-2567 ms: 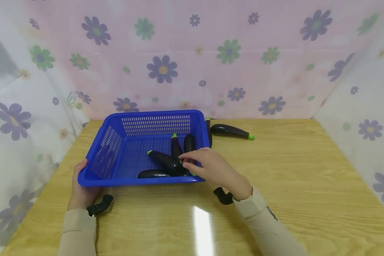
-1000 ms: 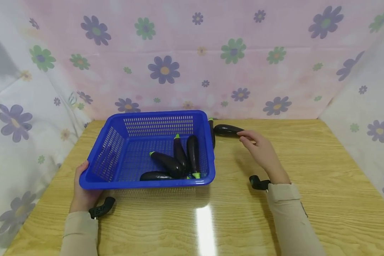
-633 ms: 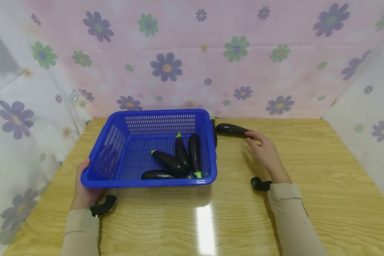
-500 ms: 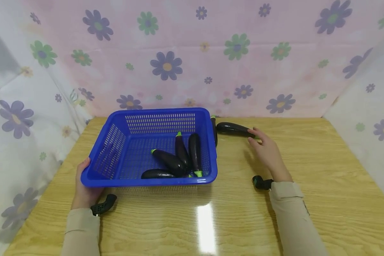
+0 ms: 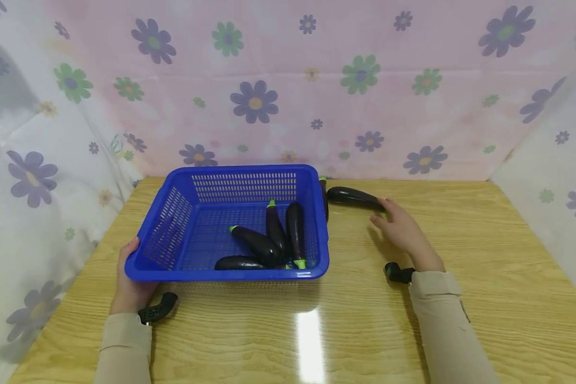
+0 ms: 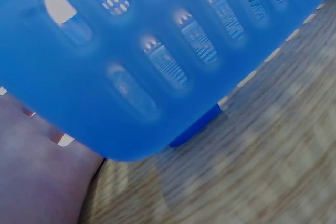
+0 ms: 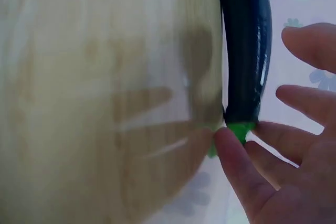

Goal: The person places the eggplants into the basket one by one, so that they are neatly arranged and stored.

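A blue plastic basket [image 5: 226, 275] stands on the wooden table with several dark eggplants [image 5: 295, 229] inside. At its front left corner my left hand [image 5: 133, 285] holds the basket under the rim; most of those fingers are hidden. Behind the basket's right side lies another eggplant [image 5: 350, 196], its far end pointing left. My right hand [image 5: 403, 229] is at that eggplant's green stem end. In the right wrist view the thumb and a finger lie on either side of the stem [image 7: 240, 131], the other fingers spread. The head view shows the thumb slightly apart from the eggplant.
One more eggplant [image 5: 324, 200] lies against the basket's right wall, partly hidden by it. The wooden table [image 5: 365, 320] ends at a flowered cloth [image 5: 288, 128] at the back, with cloth on both sides too.
My right hand has left the eggplant in the basket and gone right to the one on the table, following it to its stem end. The left hand stays on the basket.
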The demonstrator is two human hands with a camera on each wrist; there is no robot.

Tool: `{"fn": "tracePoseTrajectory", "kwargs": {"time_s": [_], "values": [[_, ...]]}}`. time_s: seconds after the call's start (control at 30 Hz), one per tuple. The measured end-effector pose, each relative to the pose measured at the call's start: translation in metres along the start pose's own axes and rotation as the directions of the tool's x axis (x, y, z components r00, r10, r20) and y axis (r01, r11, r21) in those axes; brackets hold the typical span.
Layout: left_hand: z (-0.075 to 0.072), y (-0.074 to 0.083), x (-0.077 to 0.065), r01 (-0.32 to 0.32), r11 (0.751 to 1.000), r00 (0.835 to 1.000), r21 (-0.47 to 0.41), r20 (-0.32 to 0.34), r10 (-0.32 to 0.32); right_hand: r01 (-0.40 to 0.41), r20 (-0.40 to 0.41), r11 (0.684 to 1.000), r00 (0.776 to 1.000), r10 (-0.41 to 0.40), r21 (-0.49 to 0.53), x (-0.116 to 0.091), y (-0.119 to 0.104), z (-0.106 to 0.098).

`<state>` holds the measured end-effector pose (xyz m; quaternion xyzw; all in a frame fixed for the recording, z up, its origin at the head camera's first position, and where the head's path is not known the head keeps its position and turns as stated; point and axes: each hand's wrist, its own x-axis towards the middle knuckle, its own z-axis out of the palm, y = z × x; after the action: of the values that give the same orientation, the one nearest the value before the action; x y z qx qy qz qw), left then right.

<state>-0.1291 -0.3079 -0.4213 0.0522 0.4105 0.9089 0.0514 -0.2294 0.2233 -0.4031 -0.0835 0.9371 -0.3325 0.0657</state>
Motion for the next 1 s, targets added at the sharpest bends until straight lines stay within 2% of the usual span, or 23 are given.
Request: {"fn": "tracePoseTrajectory", "kwargs": {"time_s": [0.13,0.37,0.5,0.67,0.8,0.9,1.0], "values": [[-0.001,0.002,-0.001,-0.004,1.000,1.000,0.000,-0.003,0.004,0.013,-0.001,1.000,1.000,-0.013,-0.008,0.000,-0.001,0.002],[-0.003,0.002,-0.001,0.002,0.996,1.000,0.084,-0.028,0.001,-0.009,0.004,0.999,1.000,0.009,-0.044,-0.003,-0.005,0.003],[-0.003,0.002,0.002,0.007,0.999,1.000,0.039,0.003,-0.007,-0.029,0.004,0.997,1.000,0.029,-0.075,-0.004,-0.008,0.004],[-0.004,0.001,0.005,-0.011,1.000,0.999,-0.029,0.037,0.012,-0.079,0.009,0.990,0.997,0.081,-0.120,-0.005,-0.011,0.005],[-0.003,0.002,0.004,-0.009,0.999,0.999,-0.037,0.035,0.011,-0.117,0.028,0.985,0.992,0.121,-0.128,-0.008,-0.012,0.004],[-0.003,0.002,0.003,-0.005,1.000,1.000,0.014,0.021,0.005,-0.124,0.045,0.985,0.991,0.130,-0.118,-0.011,-0.011,0.004],[-0.002,0.002,0.004,-0.001,1.000,1.000,0.012,0.029,0.001,-0.125,0.052,0.988,0.990,0.129,-0.087,-0.014,-0.011,0.001]]}}
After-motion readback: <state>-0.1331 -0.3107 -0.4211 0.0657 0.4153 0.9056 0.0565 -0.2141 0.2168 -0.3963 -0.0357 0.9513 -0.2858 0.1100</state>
